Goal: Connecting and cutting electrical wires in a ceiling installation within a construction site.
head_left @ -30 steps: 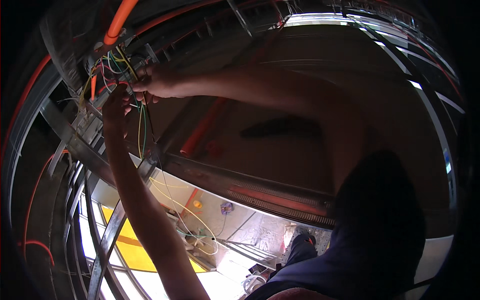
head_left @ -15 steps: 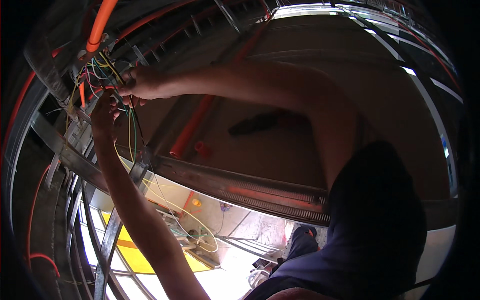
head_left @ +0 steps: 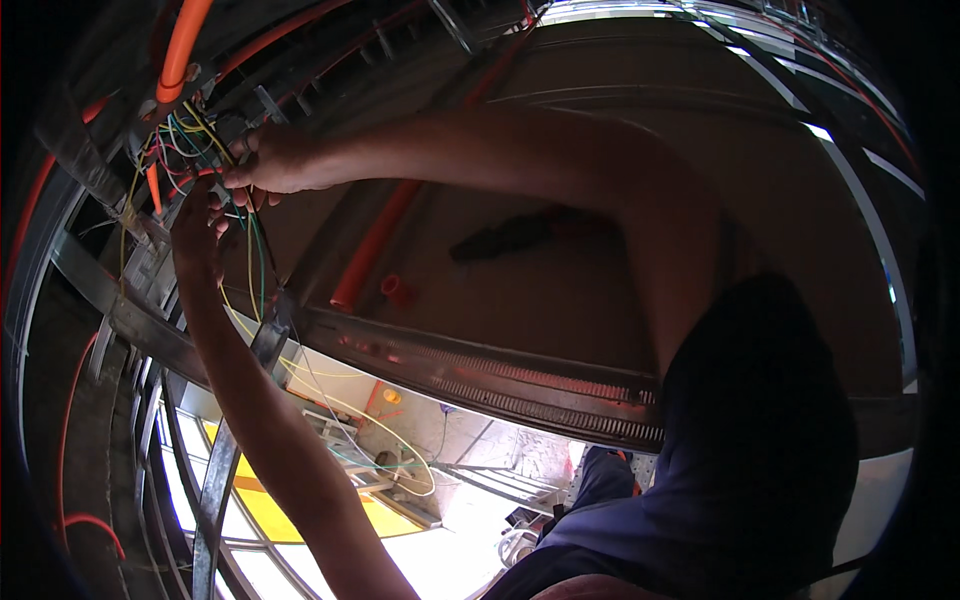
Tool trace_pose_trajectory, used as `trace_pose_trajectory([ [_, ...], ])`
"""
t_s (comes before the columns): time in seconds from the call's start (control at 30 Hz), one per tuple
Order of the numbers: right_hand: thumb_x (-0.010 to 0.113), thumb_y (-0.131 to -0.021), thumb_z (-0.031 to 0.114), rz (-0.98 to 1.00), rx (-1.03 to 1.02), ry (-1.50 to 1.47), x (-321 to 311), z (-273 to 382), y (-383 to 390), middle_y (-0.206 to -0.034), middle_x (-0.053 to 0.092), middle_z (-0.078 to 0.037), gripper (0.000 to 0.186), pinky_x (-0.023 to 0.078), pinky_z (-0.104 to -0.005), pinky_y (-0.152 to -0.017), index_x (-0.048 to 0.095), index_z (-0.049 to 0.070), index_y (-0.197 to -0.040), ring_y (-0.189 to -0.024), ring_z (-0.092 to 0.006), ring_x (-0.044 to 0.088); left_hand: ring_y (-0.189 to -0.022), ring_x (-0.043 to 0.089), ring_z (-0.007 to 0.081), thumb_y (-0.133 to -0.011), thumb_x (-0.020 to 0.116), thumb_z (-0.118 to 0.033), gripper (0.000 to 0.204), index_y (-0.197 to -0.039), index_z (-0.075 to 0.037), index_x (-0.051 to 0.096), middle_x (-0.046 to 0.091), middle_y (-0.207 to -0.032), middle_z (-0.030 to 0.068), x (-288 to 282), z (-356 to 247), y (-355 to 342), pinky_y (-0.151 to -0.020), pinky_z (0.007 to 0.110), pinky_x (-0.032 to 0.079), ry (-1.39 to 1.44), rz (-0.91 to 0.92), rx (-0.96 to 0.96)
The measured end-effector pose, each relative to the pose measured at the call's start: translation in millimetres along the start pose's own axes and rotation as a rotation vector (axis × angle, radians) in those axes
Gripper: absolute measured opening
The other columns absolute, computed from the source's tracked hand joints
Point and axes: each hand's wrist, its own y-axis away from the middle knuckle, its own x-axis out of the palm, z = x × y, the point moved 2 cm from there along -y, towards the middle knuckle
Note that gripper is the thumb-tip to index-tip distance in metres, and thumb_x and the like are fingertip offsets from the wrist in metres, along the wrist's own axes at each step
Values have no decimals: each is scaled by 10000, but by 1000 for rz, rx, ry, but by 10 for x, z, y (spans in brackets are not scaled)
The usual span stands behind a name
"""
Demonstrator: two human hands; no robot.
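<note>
At the upper left, both of my hands are raised to a tangle of thin electrical wires (head_left: 180, 128) in yellow, green, white and red. My left hand (head_left: 197, 235) is closed at the wires, its fingertips pinching near a red one. Beside it, my right hand (head_left: 268, 160) reaches across from the right, thumb and fingers pinched on wires close to the left fingertips. The exact spot they grip is small and dark. Yellow and green wires (head_left: 258, 270) hang down below the hands. A thick orange conduit (head_left: 183, 50) ends just above the tangle.
On the dark board lie an orange pipe (head_left: 372, 250), a short orange fitting (head_left: 396, 290) and a dark tool resembling pliers (head_left: 505, 238). A slotted metal channel (head_left: 500, 385) edges the board. Metal studs (head_left: 212, 510) stand at left. Far below is a bright floor (head_left: 490, 450).
The whole view has shifted slightly, so the hands and wires appear a little further left. Both hands stay close together at the wires, with little change in their grip.
</note>
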Motion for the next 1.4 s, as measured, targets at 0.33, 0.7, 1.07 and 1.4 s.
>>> trace_pose_trajectory([
  [0.33, 568, -937, 227, 38, -4, -73, 89, -190, -206, -806, 668, -22, 187, 499, -235, -541, 592, 63, -1023, -703, -96, 649, -1000, 527, 118, -890, 505, -121, 431, -1320, -147, 507, 542, -1204, -10, -117, 163, -82, -809, 301, 467, -228, 135, 225],
  [0.7, 541, -949, 259, 33, -2, 20, 83, -347, -237, -850, 668, -20, 183, 489, -263, -586, 591, 95, -1014, -747, -120, 653, -750, 541, 97, -904, 539, -268, 301, -1102, -73, 651, 593, -825, -8, -46, 253, -110, -664, 263, 442, -32, -44, 78],
  [1.07, 531, -960, 287, 57, -11, 4, 54, -337, -217, -863, 661, -27, 216, 479, -247, -563, 561, 85, -1028, -745, -133, 662, -724, 542, 95, -897, 559, -314, 288, -1044, -94, 672, 592, -802, -16, -18, 249, -111, -646, 258, 434, 4, -40, 52],
  [1.4, 617, -911, 181, -11, 23, -43, 42, -369, -216, -936, 660, -51, 244, 492, -244, -586, 534, 68, -1110, -771, -146, 670, -753, 504, 87, -925, 516, -358, 303, -1081, -129, 640, 527, -799, -43, -12, 308, -136, -686, 253, 413, -5, -6, 55],
])
